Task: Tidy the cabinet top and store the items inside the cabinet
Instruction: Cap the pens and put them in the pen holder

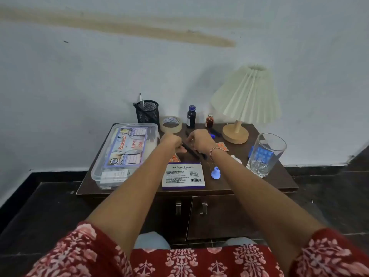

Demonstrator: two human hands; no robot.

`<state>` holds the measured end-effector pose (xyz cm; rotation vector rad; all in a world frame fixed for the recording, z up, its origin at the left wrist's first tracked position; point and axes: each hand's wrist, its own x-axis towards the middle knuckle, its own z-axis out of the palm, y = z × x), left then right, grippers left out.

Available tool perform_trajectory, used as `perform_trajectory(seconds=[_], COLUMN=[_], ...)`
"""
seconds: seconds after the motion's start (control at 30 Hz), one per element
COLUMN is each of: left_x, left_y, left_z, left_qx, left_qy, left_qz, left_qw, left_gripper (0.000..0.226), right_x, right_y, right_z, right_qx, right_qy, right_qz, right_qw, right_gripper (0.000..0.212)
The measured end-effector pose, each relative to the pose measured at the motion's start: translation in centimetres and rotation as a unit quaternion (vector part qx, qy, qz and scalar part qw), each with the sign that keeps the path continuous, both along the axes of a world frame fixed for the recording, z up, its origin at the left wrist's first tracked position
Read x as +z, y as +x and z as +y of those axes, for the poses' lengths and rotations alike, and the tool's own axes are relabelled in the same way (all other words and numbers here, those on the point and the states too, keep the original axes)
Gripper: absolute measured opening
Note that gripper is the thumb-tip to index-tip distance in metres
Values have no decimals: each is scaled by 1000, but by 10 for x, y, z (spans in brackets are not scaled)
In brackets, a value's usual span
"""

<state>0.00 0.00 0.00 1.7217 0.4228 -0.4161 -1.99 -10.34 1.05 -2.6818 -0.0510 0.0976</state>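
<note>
Curling over the upper end of a black pen (190,151), the fingers (180,150) of the left hand (171,141) seemed to pinch it. The grip itself was partly hidden behind the knuckles. The right hand (200,141) hung just beside it at three o'clock with its fingers bent downward. Seen from the back, it did not show whether they held anything or only touched the pen.

The pen lay low between the two hands, over the middle of the cabinet top (265,184). Its long axis ran from about ten o'clock under the left hand to four o'clock under the right wrist. The left hand was the nearer to its upper end, and the right forearm crossed above its lower tip.

A mesh pen holder (147,111) stood at eleven o'clock from the hands, against the wall, and looked the likely place for the pen. Getting it there would probably mean lifting it and swinging it upright.

Further out:
- a roll of tape (170,124) and a dark bottle (191,117) at twelve o'clock
- a clear first-aid box (123,154) at nine o'clock
- a stamp pad box (183,174) at six o'clock
- a glass (266,154) at four o'clock
- a lamp (245,96) at two o'clock

The cabinet doors (219,216) below were closed, so nothing on top looked stored yet.
</note>
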Motion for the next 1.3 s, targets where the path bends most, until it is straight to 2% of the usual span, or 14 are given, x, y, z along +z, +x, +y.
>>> perform_trajectory(seconds=[0.23,0.33,0.5,0.63,0.7,0.77,0.83,0.9,0.97,1.2,1.3], left_x=[-2,-5,-7,2,9,13,15,13,8,6,7], left_y=[2,1,0,-2,-5,-10,-15,-22,-30,-49,-49], left_z=[-1,-2,-1,1,0,0,-1,-2,-3,-6,-6], left_qx=[32,44,73,84,95,93,112,132,136,122,104], left_qy=[-66,-52,-79,-80,-81,-94,-102,-41,16,114,131], left_qz=[41,28,0,-43,-66,-85,-119,-167,-207,-313,-312], left_qw=[996,997,994,992,990,988,981,976,969,935,935], left_gripper=[31,32,14,22,16,9,13,10,13,20,21], right_x=[-9,-11,-10,-2,2,7,10,8,2,-7,-5], right_y=[11,13,9,0,-2,-2,0,4,9,18,22], right_z=[-5,-6,-7,-3,-3,-7,-11,-16,-26,-56,-58], right_qx=[1,-2,-43,-57,-60,-51,-54,-87,-111,-133,-106], right_qy=[-10,3,128,241,267,290,324,341,307,100,-25], right_qz=[17,3,7,-40,-65,-67,-58,-55,-61,-65,-63], right_qw=[1000,1000,991,968,960,953,943,934,943,984,992], right_gripper=[27,27,25,19,23,25,23,28,31,30,33])
